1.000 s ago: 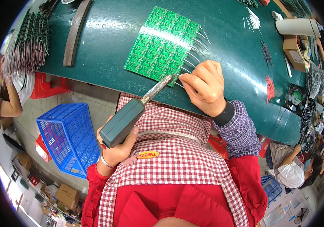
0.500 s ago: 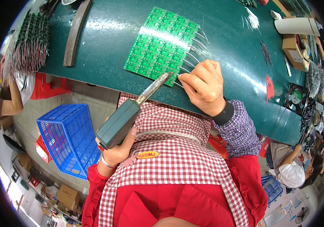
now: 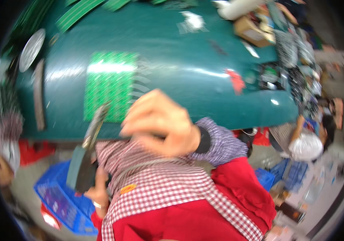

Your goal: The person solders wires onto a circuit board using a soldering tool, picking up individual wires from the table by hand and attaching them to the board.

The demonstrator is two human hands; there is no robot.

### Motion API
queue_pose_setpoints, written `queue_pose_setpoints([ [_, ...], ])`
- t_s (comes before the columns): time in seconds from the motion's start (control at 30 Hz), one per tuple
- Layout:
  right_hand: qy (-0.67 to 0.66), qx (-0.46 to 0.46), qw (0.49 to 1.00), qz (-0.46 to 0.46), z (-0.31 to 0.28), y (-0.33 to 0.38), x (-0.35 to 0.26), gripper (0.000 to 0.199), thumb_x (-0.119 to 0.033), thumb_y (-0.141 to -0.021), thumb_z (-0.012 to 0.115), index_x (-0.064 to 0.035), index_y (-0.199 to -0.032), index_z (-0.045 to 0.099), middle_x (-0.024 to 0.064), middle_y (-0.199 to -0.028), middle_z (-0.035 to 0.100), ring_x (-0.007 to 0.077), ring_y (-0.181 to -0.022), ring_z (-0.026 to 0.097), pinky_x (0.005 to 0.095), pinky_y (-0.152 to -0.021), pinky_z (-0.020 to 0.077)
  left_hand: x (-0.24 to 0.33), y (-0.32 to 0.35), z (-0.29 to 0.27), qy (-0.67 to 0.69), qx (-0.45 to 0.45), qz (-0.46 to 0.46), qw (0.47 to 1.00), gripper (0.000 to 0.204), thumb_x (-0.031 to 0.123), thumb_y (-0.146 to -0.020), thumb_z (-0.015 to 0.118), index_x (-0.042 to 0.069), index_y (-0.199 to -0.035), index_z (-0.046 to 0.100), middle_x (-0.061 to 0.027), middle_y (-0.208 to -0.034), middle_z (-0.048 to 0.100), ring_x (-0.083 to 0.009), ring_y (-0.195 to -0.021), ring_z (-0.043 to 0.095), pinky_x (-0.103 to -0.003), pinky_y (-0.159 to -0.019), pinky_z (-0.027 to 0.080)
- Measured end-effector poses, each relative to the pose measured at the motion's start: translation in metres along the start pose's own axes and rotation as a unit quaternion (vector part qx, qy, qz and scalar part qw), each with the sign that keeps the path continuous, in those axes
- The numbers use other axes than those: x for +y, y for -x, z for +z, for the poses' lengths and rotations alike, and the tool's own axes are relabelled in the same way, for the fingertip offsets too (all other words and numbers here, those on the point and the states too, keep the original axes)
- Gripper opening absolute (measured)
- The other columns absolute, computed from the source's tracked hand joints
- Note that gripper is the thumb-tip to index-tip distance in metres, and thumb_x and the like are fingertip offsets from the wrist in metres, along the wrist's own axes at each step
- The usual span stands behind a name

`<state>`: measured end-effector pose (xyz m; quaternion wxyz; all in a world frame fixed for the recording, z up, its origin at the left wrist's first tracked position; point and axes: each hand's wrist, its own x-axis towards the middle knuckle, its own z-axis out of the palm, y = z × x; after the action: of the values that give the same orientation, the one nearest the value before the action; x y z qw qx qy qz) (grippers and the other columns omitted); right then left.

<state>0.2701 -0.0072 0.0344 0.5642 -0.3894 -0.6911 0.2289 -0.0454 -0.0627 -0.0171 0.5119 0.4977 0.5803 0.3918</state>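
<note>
Gripping a grey tool in the left hand, fingers wrapped round its body, metal tip reaching over the table's near edge onto the green board. Lying flat toward the table's left end, that board (blurred), with the right hand loosely curled, holding nothing discernible, hovering at the near edge beside it.

Two hands are in use: the left hand grips one grey tool, and the right hand hovers blurred above the lap. One green circuit panel lies on the one teal table. One blue crate stands below. One cardboard box sits far right, and one other person crouches beside the table.
</note>
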Motion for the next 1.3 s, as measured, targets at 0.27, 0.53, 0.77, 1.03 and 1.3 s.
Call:
queue_pose_setpoints([
  [0.27,-0.379,0.272,0.796,-0.386,0.038,-0.07,-0.092,0.013,-0.004,-0.102,0.068,0.0,-0.108,0.079,0.0198,-0.11,0.074,0.0269,-0.089,0.069,0.0335,-0.074,0.0572,-0.007,-0.051,0.055,-0.037,-0.052,0.023,0.998,0.038,-0.001,-0.095,0.072,-0.006,-0.133,0.065,-0.0127,-0.117,0.072,-0.0158,-0.082,0.066,-0.031,-0.07,0.054],
  [0.53,-0.389,0.244,0.775,-0.435,0.04,-0.06,-0.101,0.011,0.001,-0.1,0.07,0.0021,-0.106,0.079,0.0212,-0.108,0.074,0.0257,-0.087,0.068,0.0328,-0.074,0.0554,0.002,-0.059,0.08,-0.044,-0.076,0.047,0.995,0.038,-0.001,-0.095,0.071,-0.006,-0.132,0.064,-0.0141,-0.118,0.072,-0.0156,-0.079,0.064,-0.03,-0.068,0.052],
  [0.77,-0.398,0.222,0.772,-0.443,0.035,-0.051,-0.124,0.015,-0.001,-0.102,0.067,-0.0022,-0.111,0.08,0.0217,-0.112,0.071,0.0226,-0.083,0.065,0.0318,-0.072,0.0543,0.005,-0.056,0.083,-0.053,-0.093,0.069,0.992,0.037,-0.001,-0.095,0.07,-0.007,-0.131,0.063,-0.0153,-0.119,0.071,-0.0154,-0.076,0.063,-0.03,-0.065,0.051],
  [1.03,-0.425,0.189,0.775,-0.429,0.041,-0.035,-0.131,0.015,-0.004,-0.104,0.067,-0.0009,-0.11,0.08,0.0235,-0.116,0.069,0.0213,-0.082,0.065,0.0304,-0.071,0.0545,0.007,-0.035,0.051,-0.058,-0.055,0.085,0.993,0.036,-0.002,-0.096,0.069,-0.008,-0.13,0.062,-0.0167,-0.12,0.07,-0.0152,-0.072,0.061,-0.03,-0.062,0.049],
  [1.3,-0.444,0.06,0.854,-0.265,0.021,-0.023,-0.126,0.017,-0.011,-0.106,0.063,-0.0054,-0.109,0.079,0.0181,-0.117,0.07,0.0245,-0.087,0.068,0.0344,-0.073,0.0575,0.006,-0.015,0.017,-0.065,0.007,0.062,0.996,0.035,-0.002,-0.096,0.068,-0.008,-0.13,0.061,-0.0181,-0.121,0.07,-0.015,-0.069,0.059,-0.03,-0.059,0.048],
])
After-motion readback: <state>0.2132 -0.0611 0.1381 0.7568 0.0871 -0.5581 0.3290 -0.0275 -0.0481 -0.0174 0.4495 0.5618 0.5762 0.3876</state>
